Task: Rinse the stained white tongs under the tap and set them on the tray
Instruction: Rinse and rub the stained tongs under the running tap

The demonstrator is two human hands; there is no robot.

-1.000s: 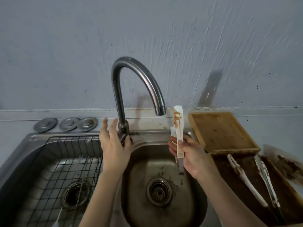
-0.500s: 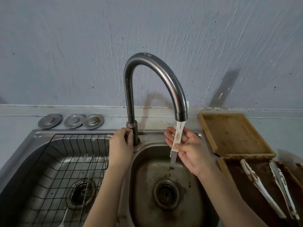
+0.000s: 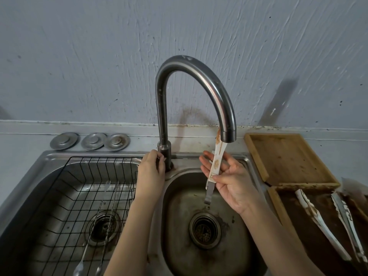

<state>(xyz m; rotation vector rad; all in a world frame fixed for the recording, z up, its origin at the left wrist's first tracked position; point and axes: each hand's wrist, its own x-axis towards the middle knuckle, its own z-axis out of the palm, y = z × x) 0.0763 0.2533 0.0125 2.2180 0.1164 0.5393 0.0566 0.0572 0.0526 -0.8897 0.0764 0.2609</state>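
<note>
- Centre frame: right hand (image 3: 232, 181) pinches tongs (image 3: 216, 162) upright under spout (image 3: 228, 134).
- Left hand (image 3: 151, 168) grips tap base (image 3: 165, 154); no water visible.
- Next, likely: open flow, rinse stain.

Probably home kitchen: double sink (image 3: 59, 156), tap (image 3: 199, 80).

Right hand (image 3: 231, 182) grips tongs (image 3: 216, 162) under tap (image 3: 199, 80).

Lighting: dim, cool, diffuse. Soft glare on tap (image 3: 201, 76) arch; slanting shadow on wall (image 3: 79, 56). Wide-angle bowing at edges. Focus sharp.
</note>
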